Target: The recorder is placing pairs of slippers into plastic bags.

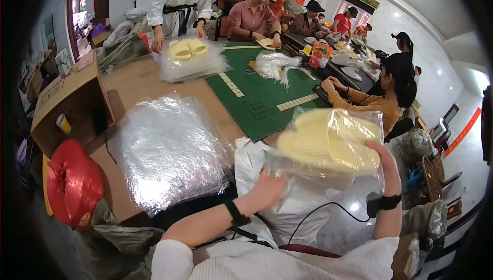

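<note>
A pair of pale yellow slippers (323, 141) in a clear plastic bag is held up in front of me, slightly blurred. My right hand (382, 159) grips the bagged pair at its right end. At the lower left corner of the bag, the fingers of my left hand (269, 187) are closed on the loose plastic. Under the bag, a white woven sack (251, 159) hangs by the table edge. A thick stack of clear plastic bags (169, 141) lies on the table, left of my left hand.
A cardboard box (72, 100) and a red spool of twine (74, 182) are at the left. On the brown table (126, 82) lies a green mat (241, 74). Across it, a person in white (182, 3) stands by more yellow slippers (187, 48). Several other people sit around.
</note>
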Motion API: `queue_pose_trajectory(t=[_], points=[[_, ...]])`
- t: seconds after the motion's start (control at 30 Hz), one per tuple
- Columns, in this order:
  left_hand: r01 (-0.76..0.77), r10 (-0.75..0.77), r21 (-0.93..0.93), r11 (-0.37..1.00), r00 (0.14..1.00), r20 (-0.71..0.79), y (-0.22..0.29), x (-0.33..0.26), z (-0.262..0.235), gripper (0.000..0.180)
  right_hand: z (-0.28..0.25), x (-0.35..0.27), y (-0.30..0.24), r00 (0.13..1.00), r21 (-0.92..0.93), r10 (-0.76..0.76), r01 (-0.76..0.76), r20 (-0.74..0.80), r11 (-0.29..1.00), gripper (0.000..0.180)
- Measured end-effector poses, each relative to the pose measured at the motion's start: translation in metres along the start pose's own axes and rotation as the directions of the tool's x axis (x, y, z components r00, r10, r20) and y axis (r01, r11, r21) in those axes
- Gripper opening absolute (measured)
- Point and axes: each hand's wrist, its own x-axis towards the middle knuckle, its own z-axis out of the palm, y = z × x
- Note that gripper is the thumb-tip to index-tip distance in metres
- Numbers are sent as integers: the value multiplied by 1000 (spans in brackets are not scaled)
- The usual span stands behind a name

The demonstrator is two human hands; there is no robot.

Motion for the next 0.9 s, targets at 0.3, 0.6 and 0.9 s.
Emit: queue_pose_trajectory(t=[0.3,0.6,0.9], points=[[-518,526,97,850,826,-202,27,-64,-1,38,-57,27,4,990,-690,113,-140,-85,710,35],[-505,541,192,841,791,-288,30,-69,-4,29,-38,139,91,852,-973,-524,-134,-16,-189,63],[-525,535,123,842,783,-318,27,-68,-8,30,-91,166,127,958,-919,47,-256,-282,-300,98]])
